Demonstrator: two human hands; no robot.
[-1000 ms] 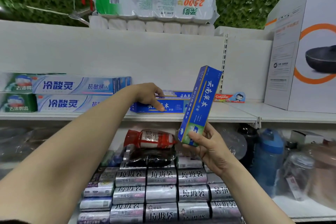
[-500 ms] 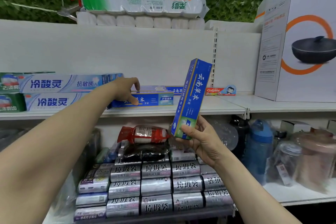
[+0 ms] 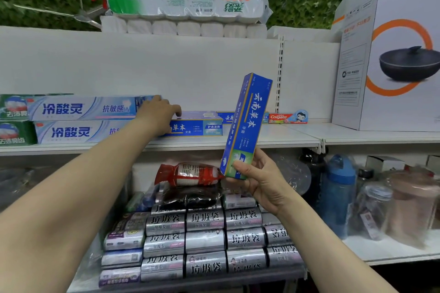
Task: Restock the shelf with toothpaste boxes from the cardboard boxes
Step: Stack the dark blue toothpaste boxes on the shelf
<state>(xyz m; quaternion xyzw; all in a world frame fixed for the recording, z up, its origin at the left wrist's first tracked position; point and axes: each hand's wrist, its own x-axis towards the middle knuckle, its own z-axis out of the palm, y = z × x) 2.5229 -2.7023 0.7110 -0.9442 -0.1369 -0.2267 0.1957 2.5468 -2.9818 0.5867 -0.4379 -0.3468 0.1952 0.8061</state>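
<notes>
Head view showed both bare forearms reaching forward toward the white shelf (image 3: pixel 238 143). The left hand (image 3: pixel 158 113) was stretched out palm-down over the shelf, its fingers (image 3: pixel 175 110) curled onto the left end of a flat-lying blue toothpaste box (image 3: pixel 197 127), covering part of its lettering; whether they gripped it or only pressed on it I could not tell. The right hand (image 3: pixel 258 178) was raised below the shelf's front edge, palm turned inward, thumb and fingers closed on the bottom end of a second blue box (image 3: pixel 246 123), which stood nearly upright, its top leaning slightly right and rising in front of the shelf's back panel.

Two blue boxes were handled, one per hand; a further blue box (image 3: pixel 227 117) lay on the shelf behind the held one, mostly hidden. At the shelf's left end sat two pale lavender toothpaste boxes (image 3: pixel 78 119), stacked one on the other, with two green boxes (image 3: pixel 14 119) beside them. One small red Colgate box (image 3: pixel 287 118) lay toward the right of the shelf, against the back panel.

The held box was deep blue with white Chinese characters running lengthwise, a thin yellow edge line, and a green-white patch at its lower end.
</notes>
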